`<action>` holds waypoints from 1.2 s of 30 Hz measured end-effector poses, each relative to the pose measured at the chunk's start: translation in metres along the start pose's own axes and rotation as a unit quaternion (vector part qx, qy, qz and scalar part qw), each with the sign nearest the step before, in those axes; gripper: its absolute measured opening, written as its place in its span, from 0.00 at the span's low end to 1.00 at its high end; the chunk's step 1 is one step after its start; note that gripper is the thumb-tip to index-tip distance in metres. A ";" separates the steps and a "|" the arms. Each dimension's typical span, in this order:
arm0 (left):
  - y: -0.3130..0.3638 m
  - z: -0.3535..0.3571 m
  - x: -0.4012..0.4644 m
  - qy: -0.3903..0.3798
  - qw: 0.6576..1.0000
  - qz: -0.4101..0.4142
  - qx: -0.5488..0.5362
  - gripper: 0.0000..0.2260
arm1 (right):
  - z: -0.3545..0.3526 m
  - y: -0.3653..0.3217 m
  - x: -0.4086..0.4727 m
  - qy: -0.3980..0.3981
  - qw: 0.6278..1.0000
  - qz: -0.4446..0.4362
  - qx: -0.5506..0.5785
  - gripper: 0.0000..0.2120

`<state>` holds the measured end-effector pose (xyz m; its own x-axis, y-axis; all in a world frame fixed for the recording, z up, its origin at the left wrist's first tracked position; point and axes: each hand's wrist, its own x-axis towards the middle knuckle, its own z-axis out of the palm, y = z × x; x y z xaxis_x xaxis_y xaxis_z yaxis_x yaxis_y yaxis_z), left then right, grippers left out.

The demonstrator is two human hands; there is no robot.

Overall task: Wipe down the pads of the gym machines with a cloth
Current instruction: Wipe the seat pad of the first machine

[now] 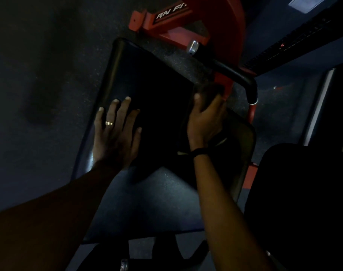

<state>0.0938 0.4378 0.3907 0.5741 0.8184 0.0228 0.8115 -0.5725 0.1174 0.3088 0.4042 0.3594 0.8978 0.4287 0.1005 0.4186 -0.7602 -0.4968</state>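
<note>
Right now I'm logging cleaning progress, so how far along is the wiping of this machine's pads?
Done: nothing shows as finished; the dim light hides any wiped streaks. In hand: the left hand lies flat on the back pad, while the right hand grips a dark cloth at the pad's right edge. Left: the seat pad below is untouched by either hand, as is the dark pad at the right.

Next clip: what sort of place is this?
Most likely a gym: a black machine pad on a red steel frame with a branded label, a black grip handle, and speckled rubber flooring.
</note>
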 end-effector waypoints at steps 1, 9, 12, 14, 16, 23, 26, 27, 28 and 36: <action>0.001 0.000 0.001 -0.001 1.000 -0.003 -0.003 0.21 | -0.007 -0.010 -0.025 -0.012 0.999 -0.052 0.008 0.27; 0.000 0.002 0.002 -0.004 1.000 0.002 0.008 0.21 | -0.075 0.102 -0.125 -0.093 0.993 -0.056 -0.037 0.26; -0.002 0.002 0.002 -0.008 1.000 0.000 -0.010 0.21 | -0.050 0.110 -0.065 -0.024 0.994 0.065 -0.087 0.36; -0.002 0.001 0.001 -0.006 1.000 0.001 -0.013 0.21 | -0.026 0.081 -0.017 -0.003 0.991 0.116 -0.064 0.36; -0.003 0.001 0.001 -0.002 1.000 0.002 -0.002 0.21 | -0.007 0.039 0.009 0.000 0.996 0.093 -0.015 0.32; -0.002 0.001 0.000 0.000 1.000 0.003 -0.001 0.20 | -0.044 0.000 -0.116 -0.137 0.978 -0.157 0.020 0.24; -0.003 0.003 0.000 0.005 1.000 0.003 0.004 0.20 | -0.069 0.057 -0.141 -0.145 0.978 -0.151 -0.004 0.23; -0.002 0.003 0.000 0.005 1.000 0.004 0.004 0.20 | -0.072 0.074 -0.135 -0.128 0.985 -0.116 -0.026 0.25; -0.002 0.003 0.000 0.006 1.000 0.008 0.001 0.20 | -0.072 0.086 -0.123 -0.107 0.991 -0.068 -0.048 0.28; -0.003 0.005 0.000 0.014 1.000 0.018 0.002 0.22 | 0.002 -0.003 0.001 -0.036 0.999 0.031 0.001 0.30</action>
<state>0.0916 0.4394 0.3855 0.5994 0.7985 0.0555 0.7911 -0.6015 0.1112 0.3086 0.4078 0.3593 0.9097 0.4153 0.0074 0.3625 -0.7851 -0.5023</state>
